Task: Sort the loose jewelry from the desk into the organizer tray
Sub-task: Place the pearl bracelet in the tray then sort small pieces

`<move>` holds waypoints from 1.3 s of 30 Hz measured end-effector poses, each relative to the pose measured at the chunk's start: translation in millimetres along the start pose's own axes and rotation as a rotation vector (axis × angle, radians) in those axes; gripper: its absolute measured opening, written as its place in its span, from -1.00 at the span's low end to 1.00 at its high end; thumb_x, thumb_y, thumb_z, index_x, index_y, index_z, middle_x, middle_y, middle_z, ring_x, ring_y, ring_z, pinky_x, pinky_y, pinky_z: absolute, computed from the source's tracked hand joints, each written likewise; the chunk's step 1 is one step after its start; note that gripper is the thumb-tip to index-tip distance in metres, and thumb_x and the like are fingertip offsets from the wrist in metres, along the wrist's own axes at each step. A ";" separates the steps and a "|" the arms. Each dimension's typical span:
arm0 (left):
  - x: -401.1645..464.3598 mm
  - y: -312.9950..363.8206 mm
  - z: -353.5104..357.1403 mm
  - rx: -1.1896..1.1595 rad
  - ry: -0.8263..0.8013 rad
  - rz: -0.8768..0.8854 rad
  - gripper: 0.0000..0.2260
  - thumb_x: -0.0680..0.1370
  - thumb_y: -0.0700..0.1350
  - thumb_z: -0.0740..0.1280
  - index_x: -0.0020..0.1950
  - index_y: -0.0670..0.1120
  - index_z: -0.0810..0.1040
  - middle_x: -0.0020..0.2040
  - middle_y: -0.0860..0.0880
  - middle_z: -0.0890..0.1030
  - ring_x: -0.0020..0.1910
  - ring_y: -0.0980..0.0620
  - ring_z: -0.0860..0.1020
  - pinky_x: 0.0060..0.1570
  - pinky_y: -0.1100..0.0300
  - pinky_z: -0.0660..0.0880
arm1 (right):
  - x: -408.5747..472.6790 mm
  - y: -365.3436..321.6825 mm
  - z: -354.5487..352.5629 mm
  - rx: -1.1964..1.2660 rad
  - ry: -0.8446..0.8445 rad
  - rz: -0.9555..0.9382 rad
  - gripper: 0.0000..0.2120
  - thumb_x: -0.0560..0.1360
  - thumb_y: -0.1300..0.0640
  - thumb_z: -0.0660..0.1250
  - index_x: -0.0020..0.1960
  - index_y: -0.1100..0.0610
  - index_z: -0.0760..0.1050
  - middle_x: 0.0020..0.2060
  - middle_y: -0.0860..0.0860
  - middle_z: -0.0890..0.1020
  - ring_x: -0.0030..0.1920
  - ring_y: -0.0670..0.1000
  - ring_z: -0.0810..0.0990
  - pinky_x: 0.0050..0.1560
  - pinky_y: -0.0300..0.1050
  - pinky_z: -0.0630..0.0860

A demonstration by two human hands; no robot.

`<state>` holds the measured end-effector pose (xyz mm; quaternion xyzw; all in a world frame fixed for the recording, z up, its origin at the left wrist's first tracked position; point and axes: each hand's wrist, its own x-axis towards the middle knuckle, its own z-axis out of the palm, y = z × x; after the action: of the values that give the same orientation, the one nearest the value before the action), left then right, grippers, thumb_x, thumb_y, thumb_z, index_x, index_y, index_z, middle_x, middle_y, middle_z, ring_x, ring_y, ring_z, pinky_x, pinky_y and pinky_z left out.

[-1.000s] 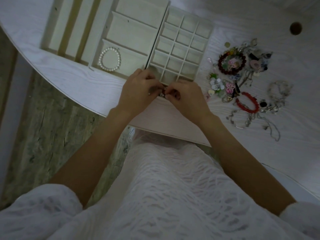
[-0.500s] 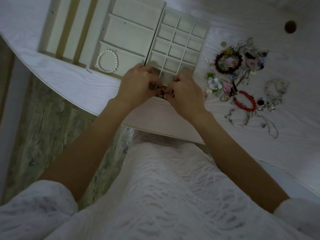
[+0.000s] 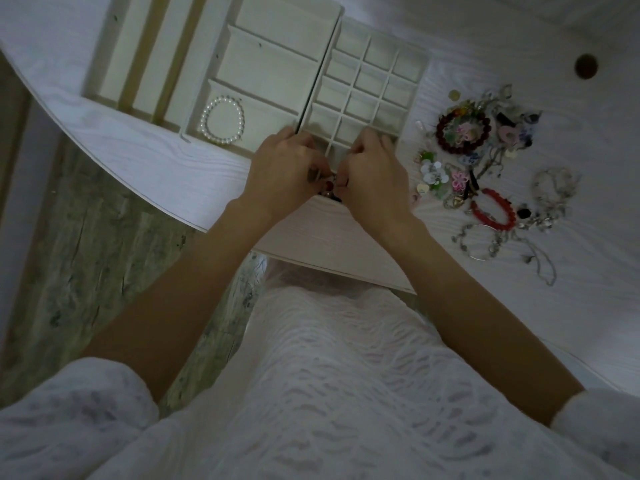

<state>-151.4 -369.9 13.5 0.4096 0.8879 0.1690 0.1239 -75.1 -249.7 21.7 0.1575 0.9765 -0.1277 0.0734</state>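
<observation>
Pinching a small piece of jewelry (image 3: 328, 187) between them, the left hand (image 3: 284, 168) and the right hand (image 3: 375, 174) meet at the desk's (image 3: 121, 147) near edge, just in front of the organizer tray (image 3: 420, 95). Both hands have their fingers curled in tight, fingertips closing on the piece from either side. Only a red bead and a bit of dark and silvery metal show in the gap; its shape, long axis and heading cannot be told.

The tray lies toward the desk's far edge. Its right section is a grid of small square cells, and the hands cover the nearest cells. Its middle section has wide compartments; a pearl bracelet (image 3: 223, 119) lies flat in the nearest one, just left of the left hand.

Toward the desk's right side, well apart from the tray, lies the pile of loose jewelry (image 3: 491, 174): a dark red bead bracelet (image 3: 462, 131), a bright red bead bracelet (image 3: 493, 211), a white flower piece (image 3: 433, 171), and silver chains (image 3: 533, 251) nearest the near edge. A round hole (image 3: 586, 65) marks the desk near its far right corner.
</observation>
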 end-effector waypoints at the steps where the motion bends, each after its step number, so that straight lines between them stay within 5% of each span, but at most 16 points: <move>1: -0.2 -0.3 -0.7 -0.011 -0.004 -0.015 -0.88 0.30 -0.10 0.52 -0.19 -0.05 0.70 -0.21 -0.10 0.60 -0.24 -0.15 0.48 -0.22 0.19 0.27 | -3.0 0.2 1.6 0.059 0.040 0.014 -0.96 0.37 0.28 0.41 -0.23 0.25 0.57 -0.04 0.16 0.48 -0.01 0.15 0.44 -0.34 -0.13 0.26; 7: -0.1 0.3 -3.3 -0.039 -0.024 -0.086 -0.91 0.36 -0.13 0.47 -0.15 -0.04 0.70 -0.14 -0.11 0.61 -0.14 -0.16 0.49 -0.17 0.18 0.26 | -17.5 10.2 -4.2 0.260 0.085 -0.031 -0.98 0.35 0.23 0.45 -0.25 0.18 0.63 -0.11 0.15 0.51 -0.04 0.15 0.47 -0.29 -0.16 0.27; 23: -2.9 6.0 1.8 0.015 0.058 -0.102 -0.91 0.30 -0.19 0.46 -0.23 -0.03 0.69 -0.27 -0.11 0.58 -0.26 -0.19 0.50 -0.23 0.13 0.28 | 1.2 5.6 -8.9 0.083 -0.204 -0.044 -0.80 0.50 0.12 0.30 0.00 0.22 0.62 0.14 0.10 0.44 0.15 0.13 0.34 0.07 -0.09 0.31; 39: -3.9 5.3 4.1 -0.031 0.064 -0.132 -0.88 0.29 -0.21 0.48 -0.23 -0.02 0.69 -0.25 -0.09 0.59 -0.24 -0.17 0.51 -0.22 0.14 0.30 | -7.1 6.6 -5.9 0.081 -0.098 0.005 -0.87 0.46 0.17 0.36 -0.06 0.19 0.65 0.05 0.10 0.50 0.10 0.12 0.40 -0.06 -0.10 0.37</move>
<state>-143.8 -368.9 12.2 0.3426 0.9138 0.1871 0.1125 -67.0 -244.1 27.1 0.1562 0.9654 -0.1747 0.1148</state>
